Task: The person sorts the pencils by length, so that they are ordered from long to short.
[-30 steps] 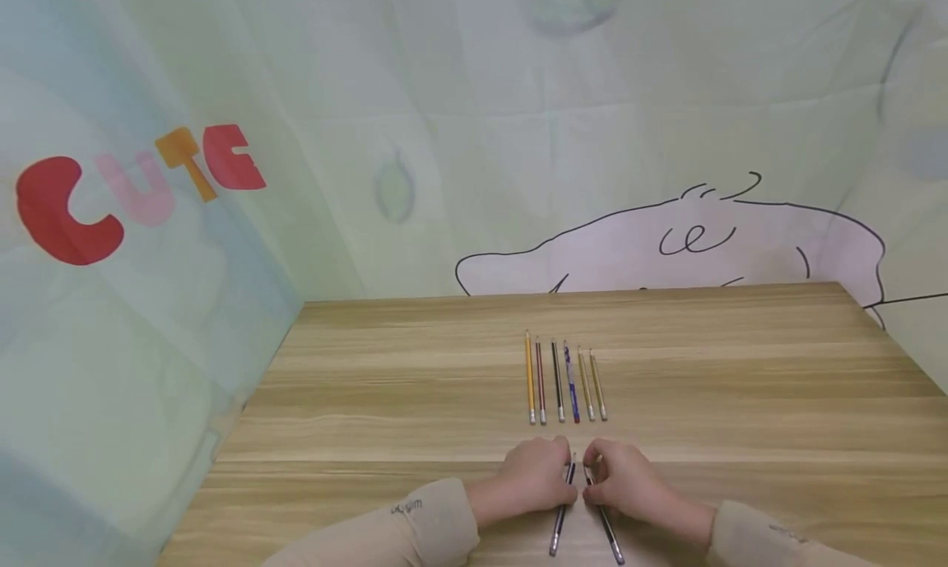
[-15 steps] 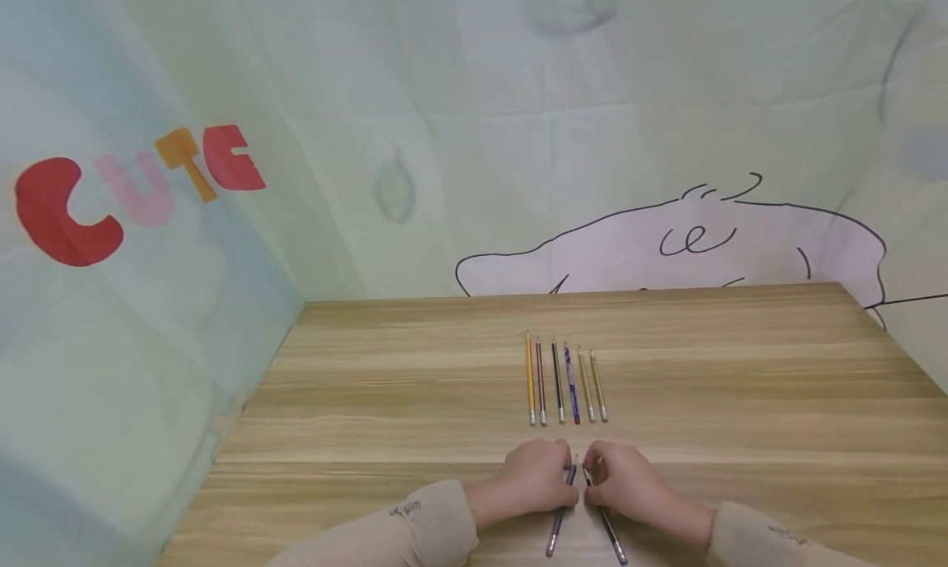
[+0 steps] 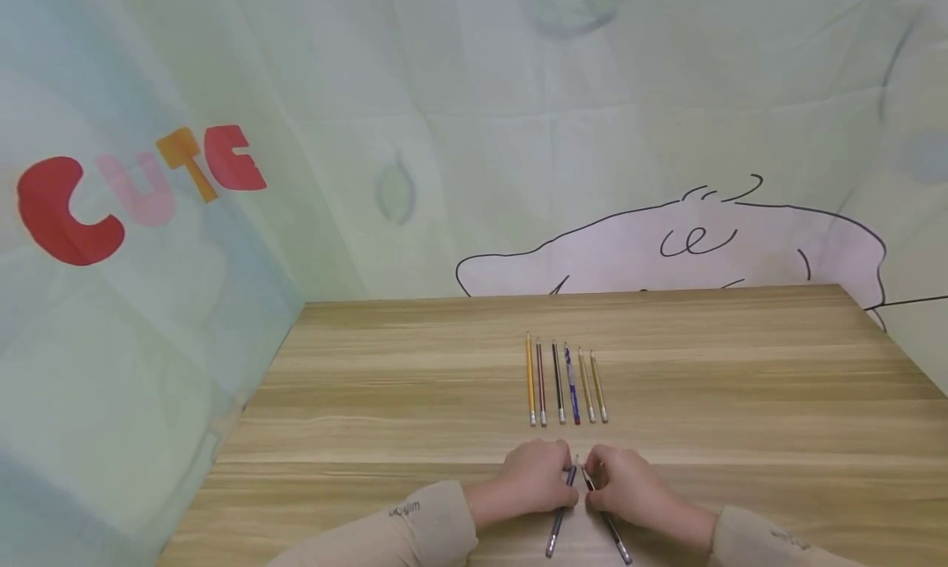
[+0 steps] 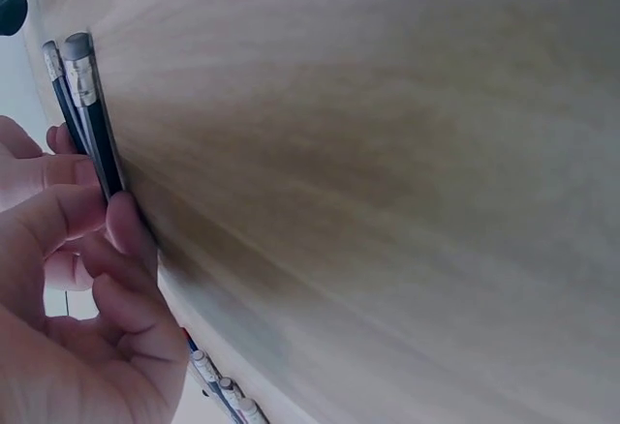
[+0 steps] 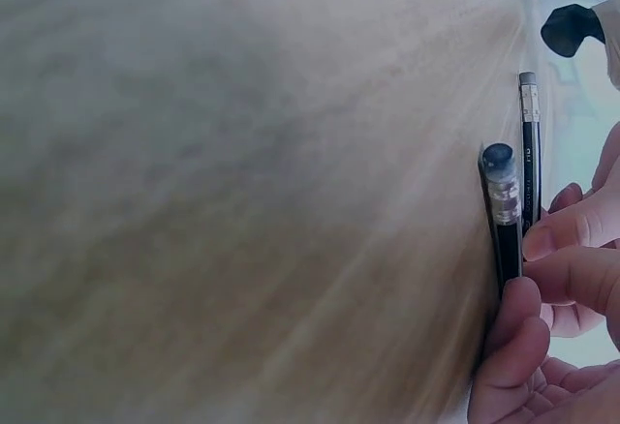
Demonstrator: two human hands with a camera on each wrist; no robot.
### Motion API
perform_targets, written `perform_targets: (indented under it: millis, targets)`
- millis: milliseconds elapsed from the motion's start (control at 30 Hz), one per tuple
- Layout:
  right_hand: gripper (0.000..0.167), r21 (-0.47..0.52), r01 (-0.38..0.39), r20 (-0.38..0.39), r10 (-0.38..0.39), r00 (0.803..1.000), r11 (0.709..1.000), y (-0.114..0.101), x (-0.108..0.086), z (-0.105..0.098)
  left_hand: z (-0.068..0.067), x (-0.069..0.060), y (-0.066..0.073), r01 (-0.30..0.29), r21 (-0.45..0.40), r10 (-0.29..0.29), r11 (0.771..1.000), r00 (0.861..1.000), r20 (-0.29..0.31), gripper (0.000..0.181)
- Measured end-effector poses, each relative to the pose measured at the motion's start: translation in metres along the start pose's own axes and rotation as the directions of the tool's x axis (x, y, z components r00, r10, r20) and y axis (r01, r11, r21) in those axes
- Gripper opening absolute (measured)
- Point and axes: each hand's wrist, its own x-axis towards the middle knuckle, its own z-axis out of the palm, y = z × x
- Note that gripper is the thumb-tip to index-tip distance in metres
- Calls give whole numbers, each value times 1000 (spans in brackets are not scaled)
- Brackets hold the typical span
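Near the table's front edge, my left hand [image 3: 535, 476] pinches a dark pencil [image 3: 557, 527] with an eraser end. My right hand [image 3: 625, 489] pinches a second dark pencil [image 3: 616, 538] between thumb and fingers. Both pencils lie low over the wood, tips away from me and close together, eraser ends spread apart. In the left wrist view the left pencil [image 4: 99, 143] shows its grey eraser and silver ferrule. The right wrist view shows the right pencil [image 5: 508, 250] from its eraser end. Fingers hide the middle of each pencil.
Beyond the hands several pencils lie side by side on the wooden table [image 3: 370, 369]: a yellow pencil [image 3: 530, 382], a dark red pencil [image 3: 541, 386], a black pencil [image 3: 559, 386], a blue patterned pencil [image 3: 572, 390] and two gold-coloured ones. A printed cloth [image 3: 415, 139] hangs behind.
The right pencil's eraser end has swung slightly to the right, and my right hand has shifted a little right and nearer. The left hand stays almost still. The row of pencils has not moved.
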Motion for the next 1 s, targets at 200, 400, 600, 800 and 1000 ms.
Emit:
perform_targets:
  millis: [200,400,600,800,1000]
  targets:
    - [22,-28,29,-12,-29,1000,999,0,0,0,-1,0,1,2,8,-2,1000,1000,-4,23]
    - [21,-33,33,-5,-33,999,999,1,2,0,0,1,-1,3,-9,-3,1000,1000,-8,23]
    - [19,-5,20,-6,-20,1000,1000,0,3,-6,-2,2,-4,-6,-51,5,999,999,-32,21]
    - [11,29,62,-26,-62,998,998,0,7,-16,-5,5,-5,-25,-57,20,998,996,-83,20]
    - [13,96,49,-35,-46,998,994,0,12,-24,-10,7,-5,-18,-150,4,988,996,-91,21]
